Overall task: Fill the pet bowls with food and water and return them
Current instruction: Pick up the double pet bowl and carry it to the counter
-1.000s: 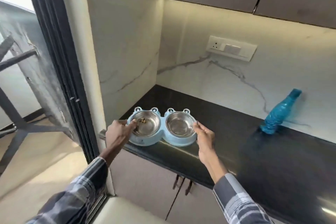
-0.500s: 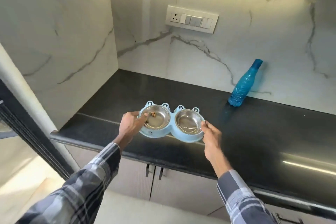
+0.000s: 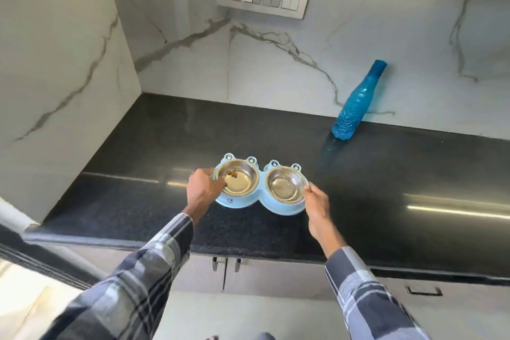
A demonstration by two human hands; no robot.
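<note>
1. Where plaid sleeves reach in, the left hand grips the left end of the blue double feeder and the right hand pinches its right rim.
2. The feeder sits over the black counter; whether it touches is unclear.
3. A few kibbles lie in the left steel bowl; the right steel bowl holds none.
4. Farther back, a blue bottle stands at the marble wall.

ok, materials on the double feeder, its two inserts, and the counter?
Light-blue double pet feeder: looks like moulded plastic, matte, soft rounded edges. Two round inserts, left bowl and right bowl: likely stainless steel, polished, mirror glints. Black countertop: appears to be polished granite, speckled, reflecting strip lights. Left hand and right hand each hold an end of the feeder.
</note>
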